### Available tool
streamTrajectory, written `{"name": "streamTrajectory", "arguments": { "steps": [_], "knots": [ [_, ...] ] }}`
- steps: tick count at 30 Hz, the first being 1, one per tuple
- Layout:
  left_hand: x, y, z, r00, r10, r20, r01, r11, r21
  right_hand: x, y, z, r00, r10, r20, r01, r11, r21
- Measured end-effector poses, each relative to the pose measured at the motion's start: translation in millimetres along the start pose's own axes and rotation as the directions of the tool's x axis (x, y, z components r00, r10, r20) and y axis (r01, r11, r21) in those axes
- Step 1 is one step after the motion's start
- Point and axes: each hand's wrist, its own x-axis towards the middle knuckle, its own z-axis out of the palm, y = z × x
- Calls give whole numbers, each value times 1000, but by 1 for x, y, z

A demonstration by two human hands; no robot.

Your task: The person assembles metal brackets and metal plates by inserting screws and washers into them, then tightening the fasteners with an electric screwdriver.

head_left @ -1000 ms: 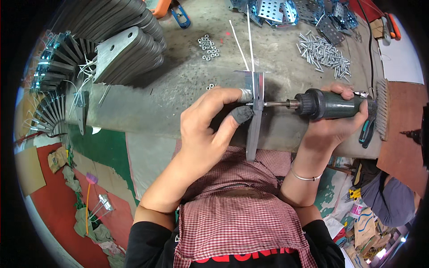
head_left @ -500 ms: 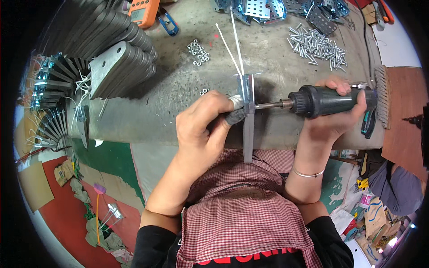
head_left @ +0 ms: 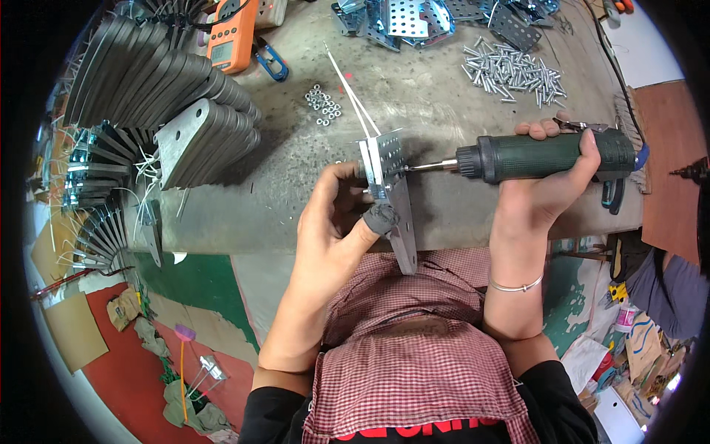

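Observation:
My left hand [head_left: 319,214], its thumb and a finger wrapped in dark tape, grips a flat grey metal plate [head_left: 403,237] with a perforated metal bracket [head_left: 390,152] against its upper end. Two white wires [head_left: 353,96] stick up from this piece. In my right hand [head_left: 541,181] lies a dark green electric screwdriver [head_left: 526,157], held level. Its bit points left and meets the bracket's right side; whether it sits in a screw head is too small to tell. Beyond my left hand lie small hex nuts [head_left: 324,105], and a pile of screws [head_left: 514,75] is at the far right.
Stacked grey plates [head_left: 211,140] and wired pieces [head_left: 96,177] crowd the bench's left side. Perforated brackets [head_left: 414,18] are heaped at the back. An orange meter [head_left: 231,37] sits near a blue clip-like tool [head_left: 271,61]. A brush [head_left: 637,122] lies by the right edge.
The plate and bracket have turned, so the bracket's perforated face now shows. My left fingers have spread around it. The screwdriver has shifted slightly left with its bit still at the bracket.

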Motion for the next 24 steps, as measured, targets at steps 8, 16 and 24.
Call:
{"name": "streamTrajectory", "arguments": {
  "steps": [8,16,24],
  "knots": [
    [4,-2,-2,1000,-14,0,14,1000,18,-1,3,2,999,-41,19,41,999,-17],
    [-5,20,-3,793,575,203,-582,616,531,0,-28,4,943,218,251,-285,919,273],
    [-15,-4,-14,612,698,372,-731,319,603,10,-14,-28,961,181,209,-213,967,141]
  ]
}}
